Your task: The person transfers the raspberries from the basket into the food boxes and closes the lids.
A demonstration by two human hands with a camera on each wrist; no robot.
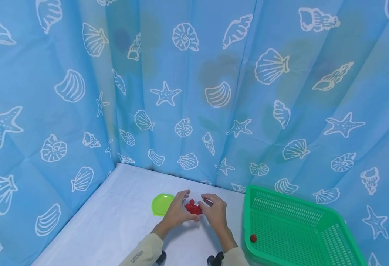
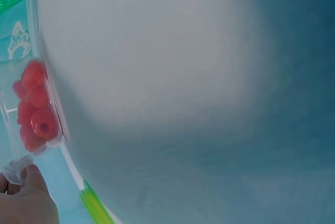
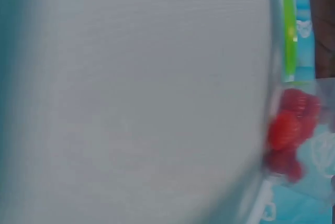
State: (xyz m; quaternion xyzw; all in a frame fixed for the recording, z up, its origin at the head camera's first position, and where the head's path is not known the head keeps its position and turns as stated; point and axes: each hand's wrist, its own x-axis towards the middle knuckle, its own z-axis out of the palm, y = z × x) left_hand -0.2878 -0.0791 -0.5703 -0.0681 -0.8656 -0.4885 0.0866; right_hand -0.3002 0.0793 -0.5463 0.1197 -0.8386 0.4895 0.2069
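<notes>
Between the two hands is a clear plastic container (image 1: 196, 196) that holds several raspberries (image 1: 193, 209). My left hand (image 1: 177, 211) grips its left side, thumb at the near edge and fingers at the far rim. On the opposite side my right hand (image 1: 217, 211) holds the container with curled fingers and the thumb at the rim. The left wrist view shows the raspberries (image 2: 39, 109) through the clear wall, and fingers (image 2: 34, 179) pinching a translucent plastic piece. In the right wrist view the raspberries (image 3: 290, 130) are blurred.
A lime-green dish-like piece (image 1: 161, 205) lies left of the hands on the white-covered table (image 1: 114, 221). To the right stands a green slotted basket (image 1: 294, 240) with one red berry (image 1: 253, 238) at its left side. A blue shell-print curtain (image 1: 194, 92) borders the table.
</notes>
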